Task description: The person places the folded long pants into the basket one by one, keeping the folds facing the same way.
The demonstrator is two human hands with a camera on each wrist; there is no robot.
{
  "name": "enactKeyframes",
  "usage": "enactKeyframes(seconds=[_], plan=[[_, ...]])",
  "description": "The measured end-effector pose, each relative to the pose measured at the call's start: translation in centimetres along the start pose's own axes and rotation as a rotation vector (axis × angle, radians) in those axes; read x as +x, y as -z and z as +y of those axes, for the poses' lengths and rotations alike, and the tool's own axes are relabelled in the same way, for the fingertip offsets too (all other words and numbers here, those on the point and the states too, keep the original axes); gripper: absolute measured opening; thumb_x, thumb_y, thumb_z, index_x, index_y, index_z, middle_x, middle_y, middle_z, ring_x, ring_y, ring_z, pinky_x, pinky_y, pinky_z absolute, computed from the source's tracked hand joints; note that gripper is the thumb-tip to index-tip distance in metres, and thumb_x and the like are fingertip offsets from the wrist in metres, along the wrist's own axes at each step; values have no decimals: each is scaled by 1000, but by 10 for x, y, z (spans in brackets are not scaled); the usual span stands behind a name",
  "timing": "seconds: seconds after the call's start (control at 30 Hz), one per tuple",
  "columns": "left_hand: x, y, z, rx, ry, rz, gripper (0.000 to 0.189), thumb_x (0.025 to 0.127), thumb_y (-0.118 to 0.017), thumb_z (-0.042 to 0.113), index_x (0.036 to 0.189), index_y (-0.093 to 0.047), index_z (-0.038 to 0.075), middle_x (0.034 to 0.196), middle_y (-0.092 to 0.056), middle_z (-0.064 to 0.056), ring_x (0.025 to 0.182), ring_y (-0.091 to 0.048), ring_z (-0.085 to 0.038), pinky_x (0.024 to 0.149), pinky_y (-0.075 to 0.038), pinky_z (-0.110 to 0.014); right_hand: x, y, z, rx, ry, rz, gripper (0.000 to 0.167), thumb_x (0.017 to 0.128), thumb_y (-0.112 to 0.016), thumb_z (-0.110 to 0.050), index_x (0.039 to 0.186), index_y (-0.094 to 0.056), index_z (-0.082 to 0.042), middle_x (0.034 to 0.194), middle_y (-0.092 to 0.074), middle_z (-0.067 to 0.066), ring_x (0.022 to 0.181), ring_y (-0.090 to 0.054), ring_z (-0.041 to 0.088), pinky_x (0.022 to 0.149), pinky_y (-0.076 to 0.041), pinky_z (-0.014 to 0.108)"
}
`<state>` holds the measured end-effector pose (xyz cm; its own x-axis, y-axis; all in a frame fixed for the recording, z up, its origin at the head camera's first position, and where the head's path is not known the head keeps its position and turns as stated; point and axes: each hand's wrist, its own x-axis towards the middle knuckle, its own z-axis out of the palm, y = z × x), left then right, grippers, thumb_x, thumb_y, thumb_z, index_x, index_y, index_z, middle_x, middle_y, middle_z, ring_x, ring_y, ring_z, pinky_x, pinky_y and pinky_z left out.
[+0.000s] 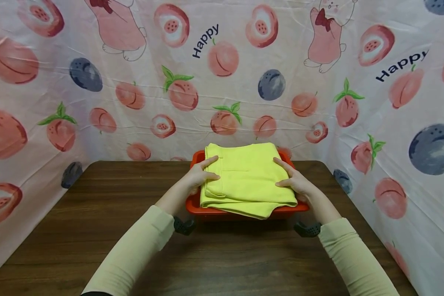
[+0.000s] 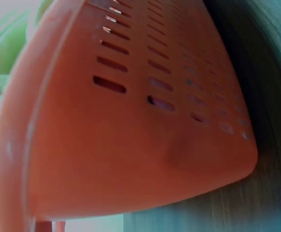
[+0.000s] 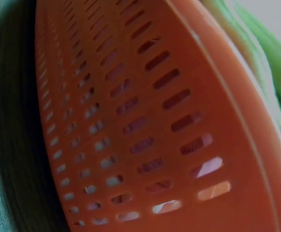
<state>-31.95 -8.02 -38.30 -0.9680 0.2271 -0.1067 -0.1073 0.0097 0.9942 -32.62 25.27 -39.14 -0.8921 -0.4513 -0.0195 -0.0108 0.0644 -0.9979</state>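
Observation:
A folded yellow garment (image 1: 248, 172) lies in a red plastic basket (image 1: 203, 210), its front edge drooping over the near rim. My left hand (image 1: 197, 174) rests at the garment's left side, with thumb and forefinger stretched out on top. At the right side my right hand (image 1: 294, 179) touches the cloth the same way, thumb and a finger extended over it. The remaining fingers of both hands are hidden beside the cloth. In the left wrist view the slotted basket wall (image 2: 131, 145) fills the picture; the right wrist view shows the opposite slotted wall (image 3: 131, 116).
The basket stands on a dark brown wooden table (image 1: 133, 230), near its back edge. A fruit-printed sheet (image 1: 222, 90) hangs behind the table and along both sides. Dark wrist-worn pieces (image 1: 185, 226) sit under the wrists, in front of the basket.

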Motion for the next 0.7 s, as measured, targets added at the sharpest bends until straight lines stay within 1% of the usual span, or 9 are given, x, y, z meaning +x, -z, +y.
enactKeyframes(seconds=[0.13, 0.27, 0.33, 0.4, 0.47, 0.5, 0.57, 0.63, 0.7], plan=[[2, 0, 0, 80, 18, 1, 78, 84, -65, -6, 150, -35, 23, 145, -36, -12, 95, -59, -22, 76, -54, -33, 0, -1, 1, -19, -16, 9, 85, 87, -55, 11, 155, -17, -22, 152, -11, 17, 117, -39, 29, 80, -51, 29], [3, 0, -1, 203, 35, 15, 79, 85, -66, -2, 151, -33, 24, 148, -31, -11, 85, -59, -21, 70, -53, -30, 1, -4, 1, -78, -30, 24, 87, 85, -57, 12, 155, -17, -20, 154, -8, 17, 123, -32, 32, 81, -49, 26], [4, 0, -2, 265, 32, 13, 79, 84, -67, 0, 151, -32, 23, 150, -30, -10, 82, -56, -22, 66, -51, -28, 2, -5, 1, -137, -31, 47, 87, 83, -59, 12, 155, -19, -18, 155, -9, 18, 125, -29, 32, 83, -46, 26], [4, -1, -3, 328, 18, 8, 80, 83, -67, 2, 152, -30, 21, 151, -28, -11, 85, -52, -22, 63, -48, -25, 4, -6, 2, -225, -32, 80, 87, 81, -61, 11, 154, -22, -15, 155, -11, 19, 126, -28, 32, 88, -42, 28], [4, -2, -4, 384, 4, 7, 80, 83, -67, 3, 152, -30, 19, 152, -28, -12, 92, -47, -22, 64, -45, -24, 5, -8, 2, -310, -33, 103, 87, 79, -63, 11, 153, -24, -13, 154, -13, 21, 127, -27, 33, 94, -38, 34], [5, -2, -5, 412, 1, 12, 80, 82, -67, 4, 152, -30, 18, 152, -29, -13, 89, -45, -23, 62, -43, -25, 5, -9, 2, -354, -36, 111, 87, 78, -64, 10, 153, -25, -11, 154, -15, 22, 127, -27, 34, 97, -36, 38], [4, -4, -5, 467, -13, 19, 79, 83, -67, 5, 152, -30, 16, 152, -29, -14, 101, -42, -23, 71, -43, -26, 5, -10, 2, -425, -46, 125, 86, 78, -65, 9, 152, -26, -10, 154, -16, 23, 129, -25, 35, 103, -30, 45], [4, -5, -5, 514, -23, 24, 79, 83, -66, 7, 152, -30, 15, 152, -30, -14, 113, -42, -24, 85, -42, -31, 5, -11, 2, -477, -51, 132, 85, 78, -65, 8, 152, -26, -9, 154, -17, 24, 132, -23, 37, 106, -25, 50], [3, -7, -5, 553, -37, 23, 79, 84, -66, 7, 152, -28, 14, 152, -29, -14, 126, -37, -25, 98, -36, -37, 5, -12, 2, -531, -53, 136, 84, 79, -64, 7, 152, -26, -9, 153, -17, 24, 134, -21, 38, 108, -21, 52]])
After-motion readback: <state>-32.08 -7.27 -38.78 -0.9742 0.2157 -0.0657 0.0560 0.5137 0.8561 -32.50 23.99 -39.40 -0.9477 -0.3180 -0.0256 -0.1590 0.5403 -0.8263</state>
